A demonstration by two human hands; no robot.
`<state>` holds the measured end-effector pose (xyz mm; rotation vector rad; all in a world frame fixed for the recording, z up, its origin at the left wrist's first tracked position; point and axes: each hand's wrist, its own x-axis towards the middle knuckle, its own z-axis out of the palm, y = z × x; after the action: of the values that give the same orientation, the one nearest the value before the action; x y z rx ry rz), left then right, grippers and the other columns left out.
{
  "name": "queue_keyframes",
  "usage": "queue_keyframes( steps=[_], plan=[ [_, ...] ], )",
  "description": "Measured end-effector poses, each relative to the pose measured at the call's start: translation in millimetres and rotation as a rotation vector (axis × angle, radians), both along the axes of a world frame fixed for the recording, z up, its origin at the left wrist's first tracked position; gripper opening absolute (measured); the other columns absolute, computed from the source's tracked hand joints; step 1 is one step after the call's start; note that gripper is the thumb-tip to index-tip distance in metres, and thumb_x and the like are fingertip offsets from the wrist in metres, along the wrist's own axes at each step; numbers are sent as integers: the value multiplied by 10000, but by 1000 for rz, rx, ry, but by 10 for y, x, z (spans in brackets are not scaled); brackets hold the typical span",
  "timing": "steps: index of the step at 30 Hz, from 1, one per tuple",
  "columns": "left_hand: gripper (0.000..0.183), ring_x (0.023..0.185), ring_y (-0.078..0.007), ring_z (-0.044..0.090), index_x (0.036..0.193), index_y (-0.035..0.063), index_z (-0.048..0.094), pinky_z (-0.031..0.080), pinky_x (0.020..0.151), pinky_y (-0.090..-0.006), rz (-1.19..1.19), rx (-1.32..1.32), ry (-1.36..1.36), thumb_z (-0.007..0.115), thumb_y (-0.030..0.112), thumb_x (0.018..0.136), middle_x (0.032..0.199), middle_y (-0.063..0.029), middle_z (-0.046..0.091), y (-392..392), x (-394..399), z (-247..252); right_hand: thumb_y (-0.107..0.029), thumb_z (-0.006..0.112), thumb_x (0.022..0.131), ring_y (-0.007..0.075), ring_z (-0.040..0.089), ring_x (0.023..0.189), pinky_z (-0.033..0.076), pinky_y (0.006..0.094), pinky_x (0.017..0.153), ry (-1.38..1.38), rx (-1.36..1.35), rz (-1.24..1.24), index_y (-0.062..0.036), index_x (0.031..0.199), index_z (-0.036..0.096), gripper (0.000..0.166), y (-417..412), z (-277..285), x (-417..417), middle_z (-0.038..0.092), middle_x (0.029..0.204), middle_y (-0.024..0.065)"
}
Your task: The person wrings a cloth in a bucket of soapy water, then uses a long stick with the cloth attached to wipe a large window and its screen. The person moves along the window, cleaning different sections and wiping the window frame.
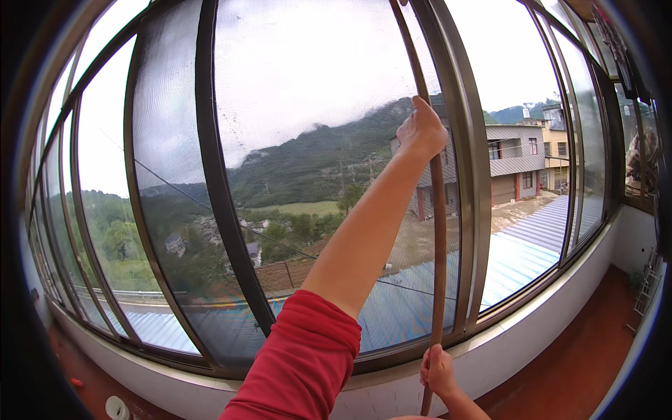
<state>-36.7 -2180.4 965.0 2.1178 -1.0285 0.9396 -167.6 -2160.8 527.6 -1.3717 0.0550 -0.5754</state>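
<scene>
A long brown pole (439, 252) runs nearly upright in front of a mesh window screen (315, 173). My left hand (422, 128), on an arm with a red sleeve, is closed around the upper part of the pole. Lower down, my right hand (440, 367) grips the same pole near the window sill. The pole's top passes out of the picture at the upper edge, so its upper end is hidden. Its lower part continues a little below my right hand.
Dark metal window frames (469, 173) curve around both sides above a white-tiled ledge (504, 336). A white container (116, 408) stands on the red floor at lower left. A metal rack (647, 294) is at far right, with dark hanging items (619, 47) above.
</scene>
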Motion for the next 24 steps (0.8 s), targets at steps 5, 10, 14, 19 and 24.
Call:
queue_keyframes(
  steps=[5, 10, 14, 19, 24],
  plan=[
    [600, 948, -320, 643, 1304, -75, 218, 489, 839, -415, 111, -76, 36, 548, 178, 871, 1005, -213, 637, 572, 190, 319, -601, 311, 939, 114, 419, 362, 365, 268, 352, 41, -152, 41, -71, 710, 420, 587, 82, 358, 213, 400, 468, 16],
    [580, 873, -335, 653, 1320, -71, 181, 513, 751, -444, 105, -174, 77, 504, 150, 892, 990, -225, 629, 1166, 300, 125, -544, 316, 965, 122, 440, 375, 375, 274, 365, -43, -428, -43, -70, 701, 438, 556, 161, 49, 363, 435, 487, 16],
    [493, 574, -230, 612, 1261, -77, 185, 498, 485, -361, 62, -295, 33, 461, 137, 913, 778, -148, 588, 1698, 526, -590, -459, 379, 970, 203, 547, 533, 428, 349, 500, 97, -546, -67, -28, 798, 496, 479, 280, -253, 177, 501, 570, 85],
    [451, 603, -216, 609, 1232, -32, 180, 493, 523, -359, -191, -452, 66, 470, 93, 910, 818, -126, 595, 1928, 414, -2011, -304, 625, 862, 266, 569, 600, 421, 454, 527, 282, -700, -198, 19, 921, 613, 328, 144, -2096, -88, 588, 628, 111],
    [383, 676, -245, 635, 1111, -35, 205, 499, 574, -359, -55, -246, 463, 494, 109, 907, 846, -115, 602, 2345, -186, -3541, -341, 543, 900, 236, 561, 573, 423, 413, 514, 663, -491, 101, -2, 869, 577, 342, 543, -2534, -697, 569, 611, 95]
  ],
)
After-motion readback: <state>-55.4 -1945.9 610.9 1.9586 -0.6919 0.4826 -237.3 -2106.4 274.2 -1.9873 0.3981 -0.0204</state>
